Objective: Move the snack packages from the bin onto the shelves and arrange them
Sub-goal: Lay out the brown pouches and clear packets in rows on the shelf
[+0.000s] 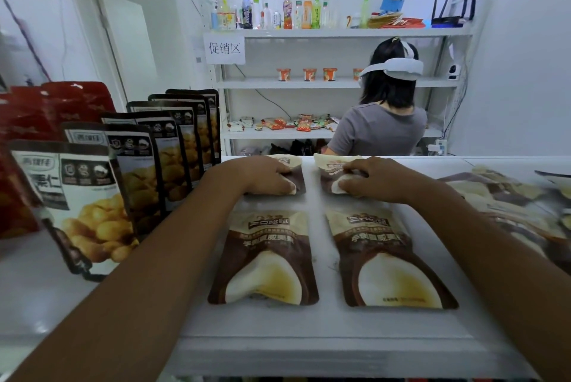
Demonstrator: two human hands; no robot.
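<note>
Four brown-and-cream snack pouches [265, 258] lie flat on our white shelf [321, 323], two at 12 o'clock. Our left hand [262, 176] grips the far-left pouch [296, 173], our right hand [374, 179] pinches the far-right pouch [328, 172]; chestnut pouches [92, 196] stand at 9 o'clock.

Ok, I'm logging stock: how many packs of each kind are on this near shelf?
Standing chestnut pouches: 6
Flat brown-and-cream pouches: 4, two held by left hand and right hand
Red packs: overlapping, cannot count
Blurred pile at right: cannot count
Total counted: 10
</note>
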